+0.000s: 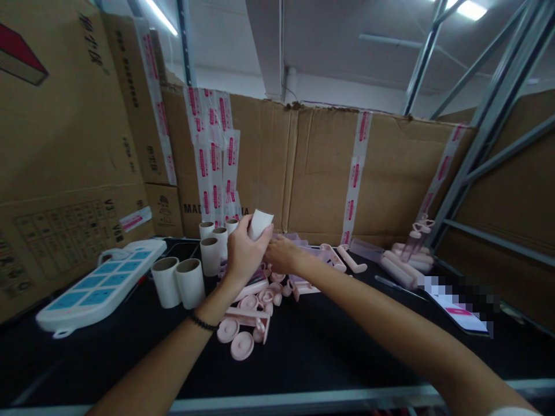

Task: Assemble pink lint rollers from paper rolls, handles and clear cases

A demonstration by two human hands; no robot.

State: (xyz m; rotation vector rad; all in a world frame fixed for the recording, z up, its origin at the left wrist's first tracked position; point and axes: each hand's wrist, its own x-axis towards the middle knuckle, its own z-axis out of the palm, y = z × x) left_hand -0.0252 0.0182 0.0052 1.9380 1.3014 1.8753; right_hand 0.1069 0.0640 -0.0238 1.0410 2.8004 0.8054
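– Fingers (259, 236) of the left hand (245, 251) were clenched round a white roll (261, 222), held up above the black table (325, 352), weren't they?

– Yes. The right hand (284, 254) sat just beside it, fingertips tucked behind the left; whether they gripped anything, I couldn't tell.

– How far along did it look?

– Partway, I'd judge. A few pink rollers (401, 268) lay put together at the right. Plenty was loose: paper rolls (180, 282) standing upright on the left, round pink caps (240, 345) and pink handles (351, 260) scattered under the hands.

– And the materials?

– Rolls were matte white cylinders with brown cardboard cores. Caps were smooth plastic discs, and the handles were moulded plastic with a bend. Corrugated boxes (325, 173) striped with pink tape walled the back, and a glossy white power strip (102, 283) with blue sockets lay at the left.
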